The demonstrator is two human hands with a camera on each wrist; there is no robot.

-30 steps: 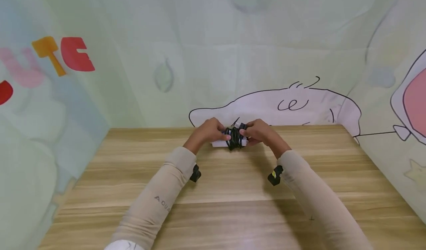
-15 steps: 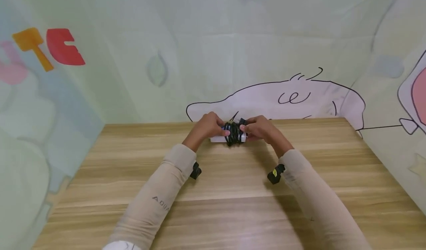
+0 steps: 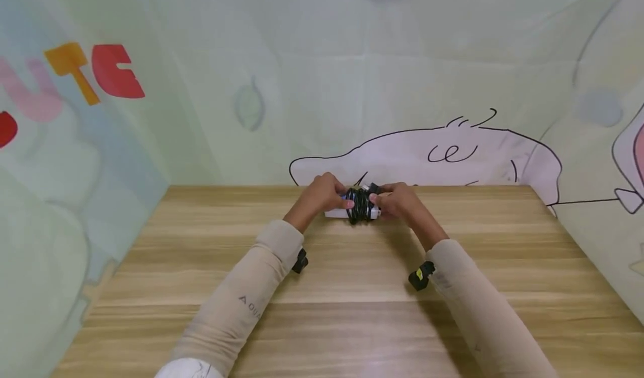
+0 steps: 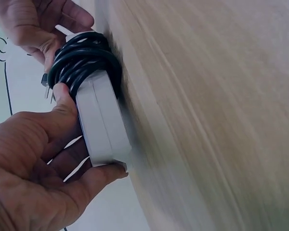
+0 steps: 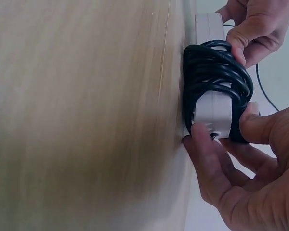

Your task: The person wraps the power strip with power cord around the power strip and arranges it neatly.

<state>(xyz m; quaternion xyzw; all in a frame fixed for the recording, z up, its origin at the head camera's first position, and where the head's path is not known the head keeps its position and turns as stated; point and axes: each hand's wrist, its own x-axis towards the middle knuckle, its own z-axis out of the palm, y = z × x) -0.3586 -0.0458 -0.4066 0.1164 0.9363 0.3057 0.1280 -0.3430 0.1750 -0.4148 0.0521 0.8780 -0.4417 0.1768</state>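
Observation:
A white power strip (image 3: 336,213) lies near the table's far edge, with a black cord (image 3: 359,206) wound several times round it. My left hand (image 3: 324,194) grips its left end; in the left wrist view the thumb presses near the coils and a finger curls under the end of the strip (image 4: 103,125). At the other end, my right hand (image 3: 399,200) holds strip and cord between thumb and fingers, as the right wrist view of that hand (image 5: 260,163) confirms. By the right thumb sits a dark plug (image 3: 374,188) on top. The strip's upper face is mostly hidden.
The wood-grain table (image 3: 342,311) spreads out in front of the hands. Right behind its far edge stands a printed cloth backdrop (image 3: 322,104), which continues along both sides. Each wrist carries a small black camera, such as the right one (image 3: 420,276).
The head view has shifted slightly. Both hands keep their grip on the power strip, which stays in much the same place with the cord wound round it.

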